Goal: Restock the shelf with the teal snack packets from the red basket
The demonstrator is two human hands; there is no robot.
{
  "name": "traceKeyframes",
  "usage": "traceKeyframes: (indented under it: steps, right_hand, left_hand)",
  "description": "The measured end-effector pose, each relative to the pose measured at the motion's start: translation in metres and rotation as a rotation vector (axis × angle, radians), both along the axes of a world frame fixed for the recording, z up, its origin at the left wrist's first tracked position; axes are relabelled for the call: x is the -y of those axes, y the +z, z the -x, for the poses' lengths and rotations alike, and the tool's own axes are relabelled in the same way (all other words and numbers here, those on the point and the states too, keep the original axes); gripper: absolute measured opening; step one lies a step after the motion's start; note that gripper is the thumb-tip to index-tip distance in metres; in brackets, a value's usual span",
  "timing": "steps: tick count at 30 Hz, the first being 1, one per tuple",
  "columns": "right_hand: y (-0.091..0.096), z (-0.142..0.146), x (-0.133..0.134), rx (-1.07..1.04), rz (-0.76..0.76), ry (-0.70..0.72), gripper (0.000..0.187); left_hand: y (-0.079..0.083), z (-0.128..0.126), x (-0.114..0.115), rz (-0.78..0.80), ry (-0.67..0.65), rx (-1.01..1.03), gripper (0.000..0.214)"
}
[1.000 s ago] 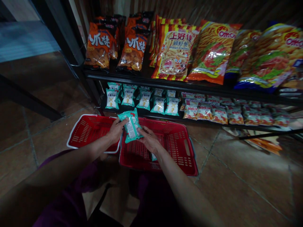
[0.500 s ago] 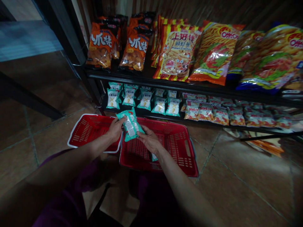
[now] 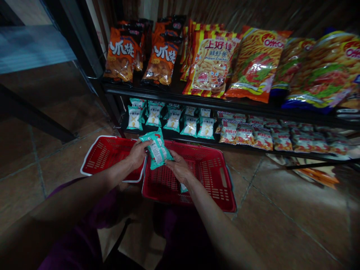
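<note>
A teal snack bag (image 3: 156, 150) is held tilted between my two hands, its printed back towards me. My left hand (image 3: 138, 153) grips its left edge, with the thumb on top. On the lower right corner my right hand (image 3: 179, 165) pinches the bag. Below it stands a red basket (image 3: 216, 176); a teal packet (image 3: 183, 188) lies inside, mostly hidden by my right forearm. A second red basket (image 3: 98, 153) with a white rim is under my left hand.
Similar small teal bags (image 3: 172, 118) line the lower shelf, beside small red-and-white bags (image 3: 229, 131). Above are orange snack bags (image 3: 160, 60), prawn crackers (image 3: 212, 63) and larger bags (image 3: 255, 63). The black shelf edge (image 3: 168, 91) runs just beyond the baskets, on a tiled floor (image 3: 281, 217).
Both hands keep hold of the teal snack bag, which has shifted and turned very slightly. The baskets and shelf goods stay as they were.
</note>
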State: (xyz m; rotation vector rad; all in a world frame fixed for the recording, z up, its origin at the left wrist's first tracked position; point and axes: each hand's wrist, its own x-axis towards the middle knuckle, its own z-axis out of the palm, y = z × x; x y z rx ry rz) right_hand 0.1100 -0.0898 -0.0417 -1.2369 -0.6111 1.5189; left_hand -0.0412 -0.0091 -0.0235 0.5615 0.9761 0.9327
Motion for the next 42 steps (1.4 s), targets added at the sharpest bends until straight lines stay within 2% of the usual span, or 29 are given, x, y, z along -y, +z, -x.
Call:
traceKeyframes:
  steps: [6, 15, 21, 26, 31, 36, 40, 42]
  right_hand:
    - [-0.005, -0.002, 0.001, 0.078, -0.007, 0.052, 0.041]
    - [-0.005, 0.0, 0.0, 0.109, -0.019, 0.091, 0.036]
    - [-0.015, -0.003, 0.0, 0.359, -0.055, 0.104, 0.033]
    - [-0.018, -0.004, -0.001, 0.354, -0.06, 0.069, 0.037]
    - [-0.02, -0.006, -0.004, 0.57, -0.096, 0.037, 0.037]
    - [-0.02, -0.007, -0.003, 0.489, -0.085, 0.06, 0.039]
    - [-0.018, -0.007, -0.003, 0.546, -0.113, 0.064, 0.038]
    - [-0.02, -0.007, -0.003, 0.46, -0.09, 0.08, 0.039]
  left_hand:
    - [0.003, 0.002, -0.003, 0.004, -0.062, 0.049, 0.023]
    - [0.004, 0.002, -0.006, 0.011, -0.044, 0.094, 0.024]
    - [0.003, 0.003, -0.006, 0.025, -0.036, 0.106, 0.024]
    - [0.0, 0.003, -0.008, 0.035, -0.019, 0.131, 0.022]
    - [-0.006, 0.005, -0.009, 0.045, -0.025, 0.109, 0.023]
    - [-0.009, 0.005, -0.01, 0.035, -0.02, 0.115, 0.021]
    - [-0.011, 0.005, -0.01, 0.036, -0.024, 0.104, 0.022]
    - [-0.012, 0.005, -0.01, 0.043, -0.01, 0.103, 0.021]
